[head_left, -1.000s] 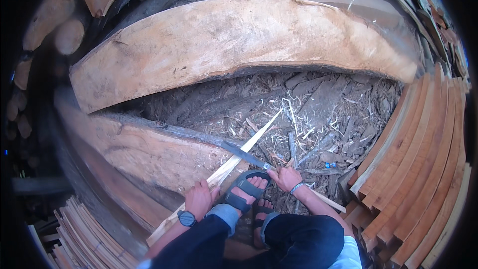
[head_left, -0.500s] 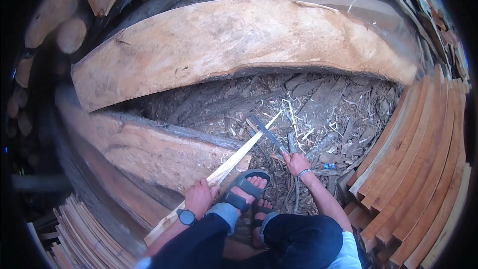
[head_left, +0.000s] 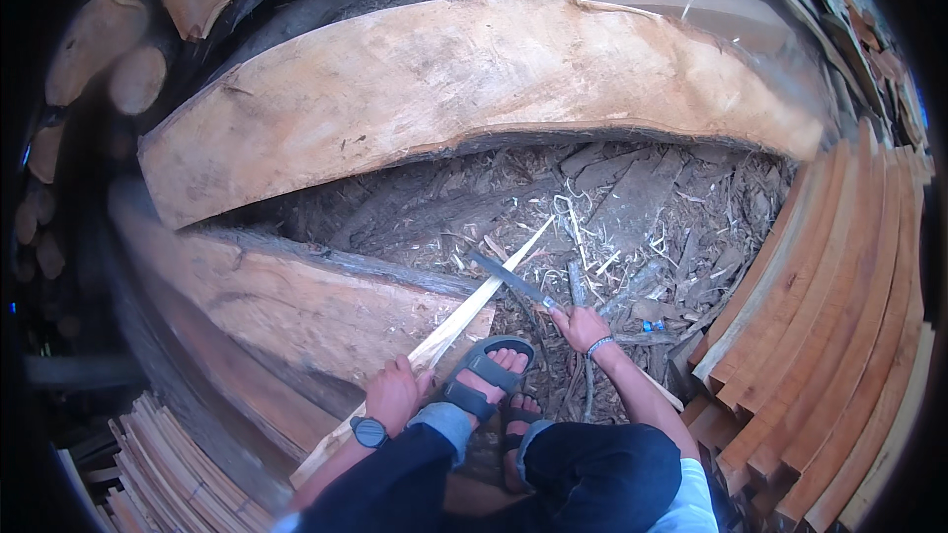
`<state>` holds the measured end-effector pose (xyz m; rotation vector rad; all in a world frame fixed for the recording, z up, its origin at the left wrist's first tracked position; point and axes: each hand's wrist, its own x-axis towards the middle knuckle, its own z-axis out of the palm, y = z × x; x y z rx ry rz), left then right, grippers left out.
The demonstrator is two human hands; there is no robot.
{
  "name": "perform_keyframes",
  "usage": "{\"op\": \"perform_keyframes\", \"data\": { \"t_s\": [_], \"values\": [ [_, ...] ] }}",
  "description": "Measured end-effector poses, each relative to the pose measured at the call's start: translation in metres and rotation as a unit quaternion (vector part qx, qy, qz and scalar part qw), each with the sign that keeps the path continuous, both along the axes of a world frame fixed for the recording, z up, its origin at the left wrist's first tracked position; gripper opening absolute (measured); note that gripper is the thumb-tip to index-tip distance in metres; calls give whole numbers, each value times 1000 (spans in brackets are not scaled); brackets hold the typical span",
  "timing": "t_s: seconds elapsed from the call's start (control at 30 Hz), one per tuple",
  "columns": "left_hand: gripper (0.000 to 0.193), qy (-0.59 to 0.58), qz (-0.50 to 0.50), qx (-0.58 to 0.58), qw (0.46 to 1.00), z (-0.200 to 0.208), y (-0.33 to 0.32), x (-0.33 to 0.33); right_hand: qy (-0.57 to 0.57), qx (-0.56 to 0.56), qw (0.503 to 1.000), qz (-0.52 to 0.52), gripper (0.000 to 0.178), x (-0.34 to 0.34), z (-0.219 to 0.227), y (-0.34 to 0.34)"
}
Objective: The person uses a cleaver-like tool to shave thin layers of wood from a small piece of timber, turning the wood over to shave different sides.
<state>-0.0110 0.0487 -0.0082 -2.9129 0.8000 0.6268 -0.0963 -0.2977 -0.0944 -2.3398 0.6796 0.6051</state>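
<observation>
My left hand [head_left: 395,395] is closed round a long, pale wooden stick [head_left: 456,322]. The stick slants up and away to the right, narrowing to a point at its far end, while its near end runs down beside my left forearm. In my right hand [head_left: 583,329] is the handle of a knife [head_left: 513,282] with a long, dark, straight blade. The blade crosses the stick near its tapered end; whether it bites into the wood cannot be made out. My left sandalled foot [head_left: 491,375] is just right of the stick.
A thick curved slab [head_left: 474,74] lies ahead, and another slab [head_left: 306,296] lies to the left. Stacked boards [head_left: 820,336] rise at the right, thin strips [head_left: 183,454] at the lower left, and cut logs [head_left: 138,79] at the upper left. Bark and shavings [head_left: 632,227] cover the ground.
The knife has swung left, its blade tip now beyond the stick's left side. My right hand has shifted slightly left. My left hand keeps its grip on the stick.
</observation>
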Motion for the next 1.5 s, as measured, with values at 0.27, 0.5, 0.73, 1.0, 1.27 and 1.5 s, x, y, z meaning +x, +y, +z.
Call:
{"op": "perform_keyframes", "data": {
  "t_s": [0.27,0.5,0.73,1.0,1.27,1.5],
  "values": [
    [48,9,6,5,1000,4,-1,-2,-50,15,996,69,68,-3,-5,10],
    [48,2,-1,-10,1000,6,-1,1,-136,-44,985,98,69,-16,-14,21],
    [49,5,-5,0,1000,6,-2,0,-83,9,995,49,67,-9,-5,14],
    [49,5,4,-3,1000,5,0,0,-55,37,998,12,68,-1,-5,14],
    [49,4,4,-1,1000,8,-6,-1,-39,2,999,7,68,-5,-5,8],
    [49,5,6,-12,1000,6,-14,4,-37,9,999,37,64,4,20,17]
  ]
}}
